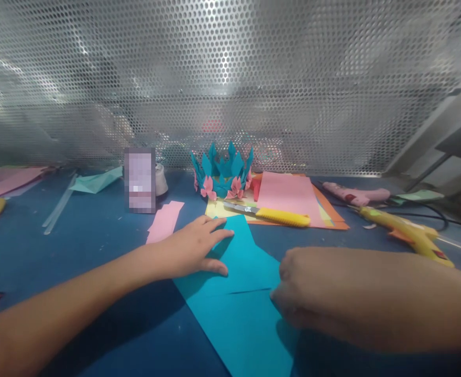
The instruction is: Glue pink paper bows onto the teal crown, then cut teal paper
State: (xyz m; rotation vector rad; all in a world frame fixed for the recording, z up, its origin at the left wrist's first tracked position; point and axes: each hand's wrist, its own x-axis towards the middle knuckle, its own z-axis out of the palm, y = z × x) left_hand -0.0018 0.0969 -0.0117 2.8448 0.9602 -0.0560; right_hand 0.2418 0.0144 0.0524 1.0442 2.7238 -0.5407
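Observation:
A sheet of bright blue paper (238, 319) lies on the dark blue tabletop in front of me, with other blue paper (234, 235) at its far end. A dark line, a fold edge or a slit, crosses the sheet and reaches my right hand. My left hand (193, 248) rests on the paper's left part, fingers and thumb spread. At the right edge, my right hand (313, 293) is closed with its fingertips on the paper; the palm side is hidden. Beyond both hands lies a yellow utility knife (281, 215), blade pointing left.
A blue paper crown with pink bows (222, 173) stands at the back. Pink paper (289, 193) tops a stack of coloured sheets. Yellow (407, 230) and pink glue guns (356, 195) lie right. Left are pink strips (165, 220), a phone (141, 180) and clear sticks (59, 204). Perforated metal (222, 78) closes the back.

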